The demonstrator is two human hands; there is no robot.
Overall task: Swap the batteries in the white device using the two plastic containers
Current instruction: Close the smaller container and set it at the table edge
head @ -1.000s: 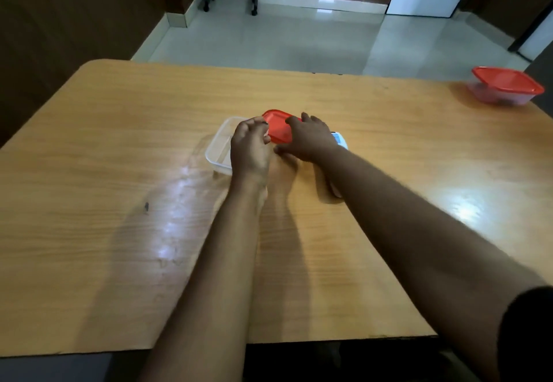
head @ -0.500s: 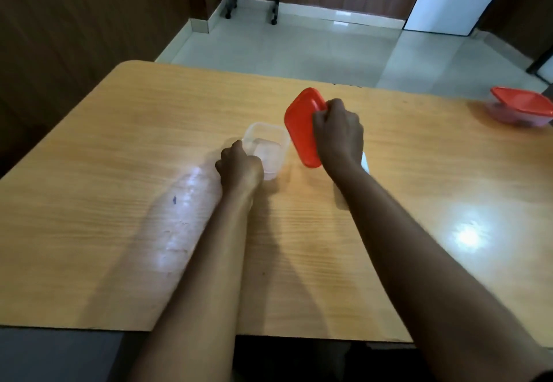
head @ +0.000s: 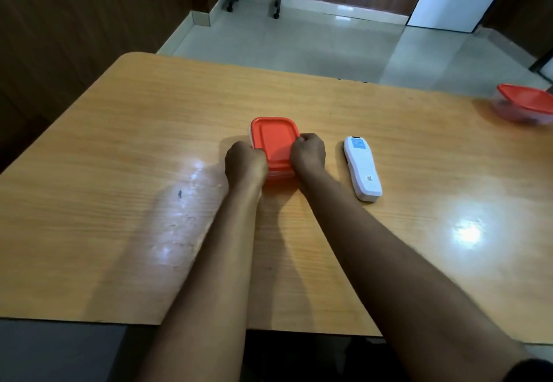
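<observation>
A clear plastic container with a red lid (head: 274, 139) sits mid-table, the lid lying flat on top of it. My left hand (head: 246, 162) grips its near left corner and my right hand (head: 308, 152) grips its near right edge, thumbs on the lid. The white device (head: 362, 168) lies flat on the table just right of my right hand, untouched. A second clear container with a red lid (head: 525, 104) stands at the far right edge of the table. What is inside either container is hidden.
The wooden table (head: 119, 148) has a rounded far left corner and its near edge runs under my forearms. Beyond it lie a tiled floor and the wheeled legs of some furniture (head: 254, 1).
My right hand, which held the red lid upright beside the open container, has laid it flat on the container. Both hands now grip its near corners, and the white device has come into view.
</observation>
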